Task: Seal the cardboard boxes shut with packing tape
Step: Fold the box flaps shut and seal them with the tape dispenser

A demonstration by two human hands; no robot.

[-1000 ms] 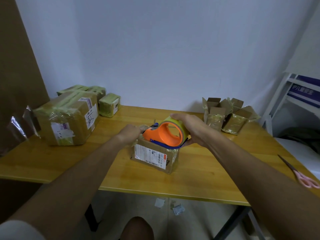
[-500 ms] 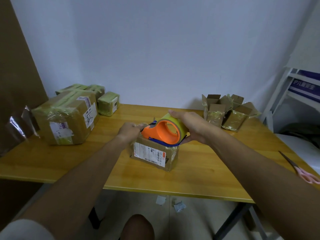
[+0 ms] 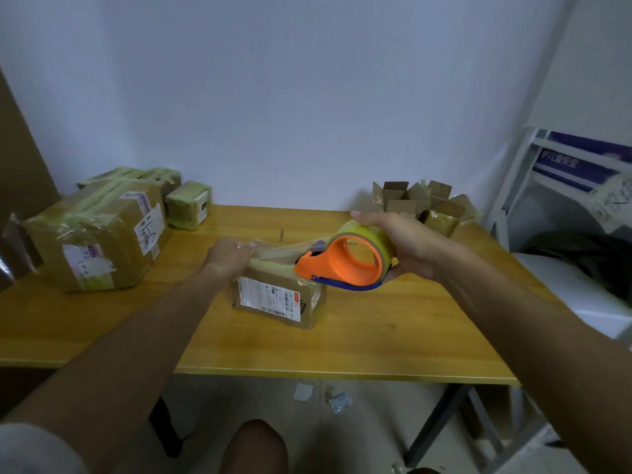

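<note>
A small cardboard box [image 3: 278, 299] with a white shipping label lies in the middle of the wooden table [image 3: 376, 336]. My left hand [image 3: 231, 256] presses the end of a tape strip down on the box's left top edge. My right hand [image 3: 402, 244] grips an orange tape dispenser [image 3: 342, 265] with a yellowish roll, held just above the box's right end. A stretch of clear tape [image 3: 277, 258] runs from the dispenser back to my left hand.
Taped boxes [image 3: 102, 234] stand at the table's left, with a smaller one [image 3: 188, 208] behind. Open small cartons [image 3: 424, 206] sit at the back right. A white rack [image 3: 564, 186] stands to the right. Paper scraps [image 3: 321, 396] lie on the floor.
My right hand has drawn the dispenser to the right, away from my left hand, pulling a length of tape out over the box top. My left hand stays at the box's left edge.
</note>
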